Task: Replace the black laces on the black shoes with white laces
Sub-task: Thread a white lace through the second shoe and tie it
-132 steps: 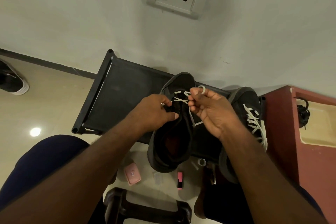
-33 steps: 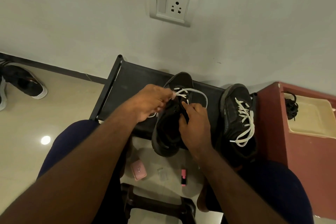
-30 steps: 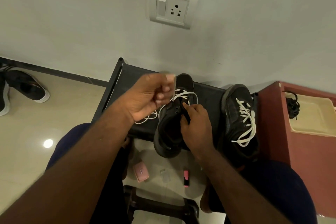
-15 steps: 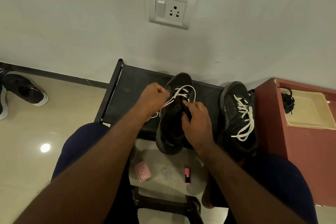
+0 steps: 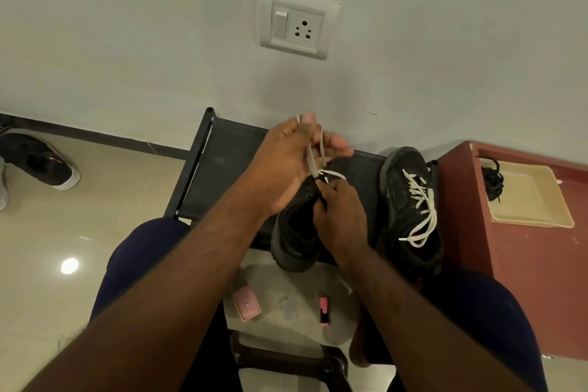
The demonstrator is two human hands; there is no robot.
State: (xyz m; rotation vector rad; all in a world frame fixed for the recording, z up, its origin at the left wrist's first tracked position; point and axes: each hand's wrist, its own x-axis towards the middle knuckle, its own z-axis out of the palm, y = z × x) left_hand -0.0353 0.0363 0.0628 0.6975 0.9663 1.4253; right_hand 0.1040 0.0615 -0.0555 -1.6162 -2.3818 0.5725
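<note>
Left hand pinches white lace; right hand grips shoe.

Entry: my left hand and right hand are bare, and both forearms run uncovered from the wrist down to the lower edge of the view. The thumbnail on the left hand is cut short. Both legs are in plain dark navy-blue cloth, smooth over the left knee and the right knee, and one bare foot shows beneath the right leg's cloth, too dim for detail.
</note>
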